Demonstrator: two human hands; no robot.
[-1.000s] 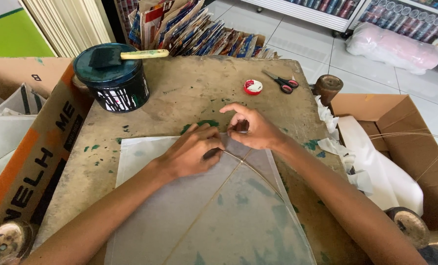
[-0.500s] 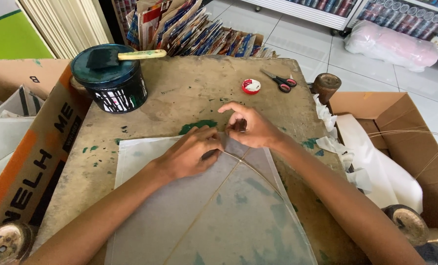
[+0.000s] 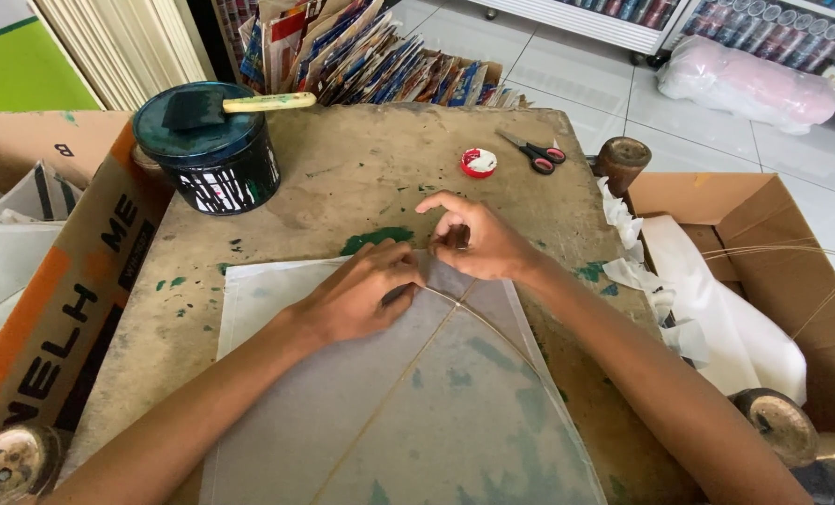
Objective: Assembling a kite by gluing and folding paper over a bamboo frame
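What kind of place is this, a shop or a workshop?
Probably a small craft workshop, perhaps for kites. Both hands, left hand and right hand, press thin paper over slim sticks on a paint-stained table, beside a paint tub and scissors.

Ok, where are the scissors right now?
In the head view, the scissors lie closed near the table's far right edge, just right of the small red and white tape roll, beyond the right hand.

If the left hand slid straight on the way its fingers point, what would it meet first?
Most likely the right hand, just ahead of the left hand above the translucent paper sheet; depth is hard to judge.
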